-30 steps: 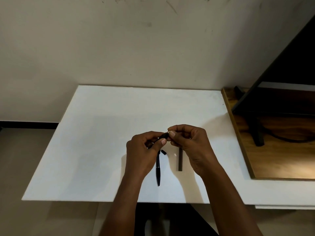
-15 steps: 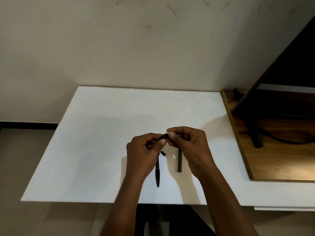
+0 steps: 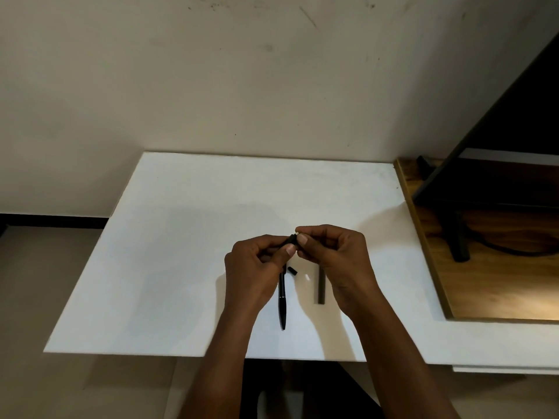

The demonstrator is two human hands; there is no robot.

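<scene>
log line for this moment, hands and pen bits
left hand: pinches small black pen part | right hand: pinches its end | on white board: black pen, small black piece, dark tube

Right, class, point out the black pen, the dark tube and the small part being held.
black pen (image 3: 282,303): head view, middle of its barrel.
dark tube (image 3: 321,285): head view, middle of its length.
small part (image 3: 292,239): head view, dark bit showing between fingertips.

Both forearms rise from the near edge of the desk (image 3: 181,237), converging above its middle — left hand (image 3: 257,267) and right hand (image 3: 335,261) nearly touch, fingers (image 3: 289,250) curled, thumbs and forefingers of the 2 pinching 1 small black piece (image 3: 292,239).
</scene>
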